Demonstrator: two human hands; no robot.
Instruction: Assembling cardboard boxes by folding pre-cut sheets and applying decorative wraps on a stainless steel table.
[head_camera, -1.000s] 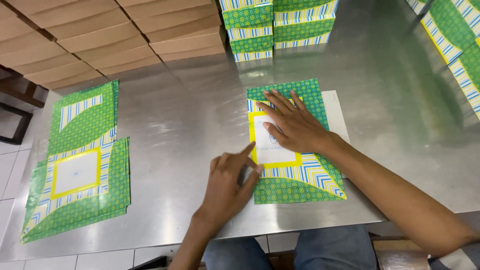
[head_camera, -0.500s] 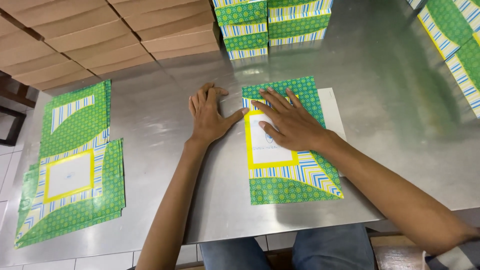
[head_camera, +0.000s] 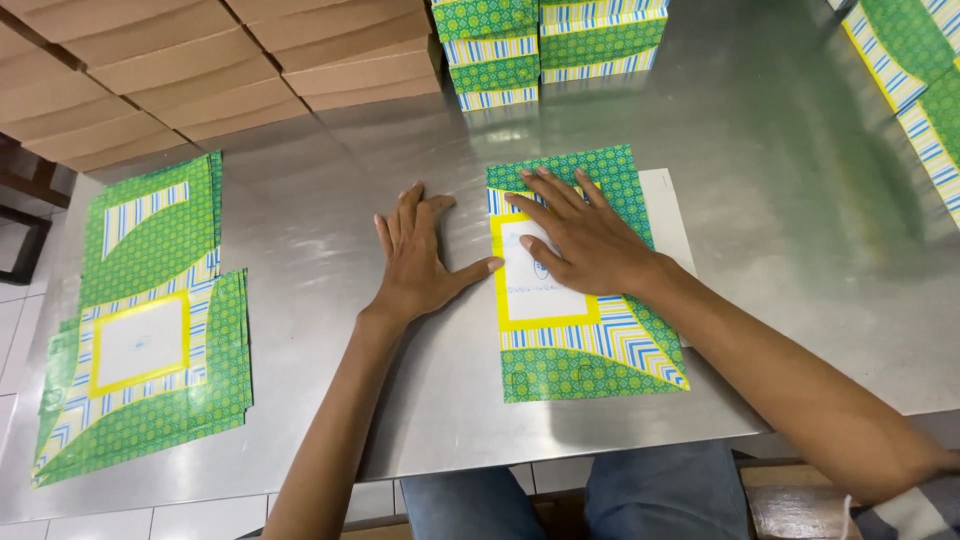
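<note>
- Steel worktop (head_camera: 300, 230), reflective; tiled floor visible below its near edge.
- Green patterned sheet (head_camera: 575, 290) with a yellow-framed white panel lies flat at centre-right, over a white board (head_camera: 668, 205).
- Right hand (head_camera: 585, 240): grip open, palm and fingers pressed flat on the sheet's upper half.
- Left hand (head_camera: 420, 260): grip open, flat on bare steel just beside the sheet, thumb touching its left edge.
- Stack of matching sheets (head_camera: 140, 330) at far left.
- Brown cartons (head_camera: 200, 70) and finished green boxes (head_camera: 545, 45) along the back.
</note>
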